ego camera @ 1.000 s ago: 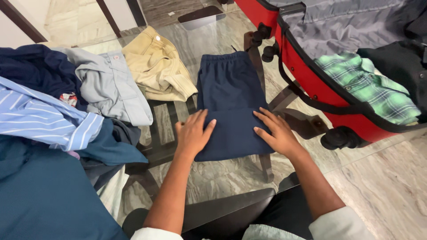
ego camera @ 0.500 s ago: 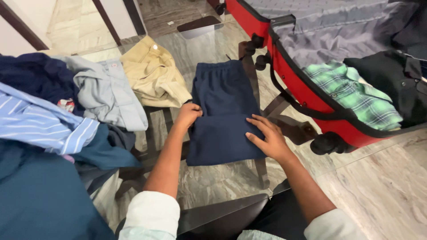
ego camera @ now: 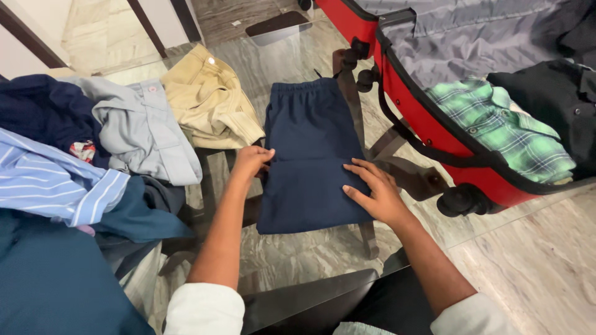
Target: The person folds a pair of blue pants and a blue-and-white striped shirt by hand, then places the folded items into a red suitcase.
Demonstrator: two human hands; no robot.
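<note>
Left hand [ego camera: 251,161] pinches the navy shorts' [ego camera: 310,155] edge, right hand [ego camera: 375,192] lies flat on them, tan trousers [ego camera: 208,99] just left, red suitcase [ego camera: 434,118] crowding the right.

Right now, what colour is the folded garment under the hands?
Dark navy blue, plain: the folded garment, clearest in the head view.

left hand [ego camera: 250,162] curled, right hand [ego camera: 374,193] flat, fingers spread

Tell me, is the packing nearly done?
Partly. A green plaid shirt and black garment already lie in the red suitcase. The left hand and right hand are folding navy shorts. Tan trousers, grey trousers and a striped shirt remain unfolded.
</note>
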